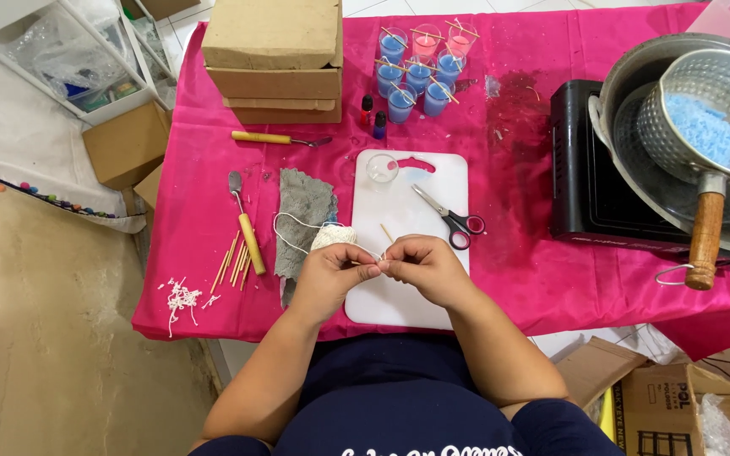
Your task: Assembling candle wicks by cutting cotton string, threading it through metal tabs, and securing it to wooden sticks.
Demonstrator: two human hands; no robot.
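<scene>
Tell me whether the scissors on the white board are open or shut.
Open. The scissors lie flat on the cutting board, their two blades spread apart in a narrow V toward the upper left.

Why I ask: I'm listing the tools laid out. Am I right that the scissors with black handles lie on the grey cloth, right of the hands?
Not quite. In the head view the scissors lie on the white cutting board, not on the grey cloth. They do have black handles and sit just right of the hands.

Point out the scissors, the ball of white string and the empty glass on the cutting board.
scissors (454, 221): head view, at the pivot by the handles.
ball of white string (332, 237): head view, top of ball.
empty glass (382, 168): head view, its rim.
</scene>
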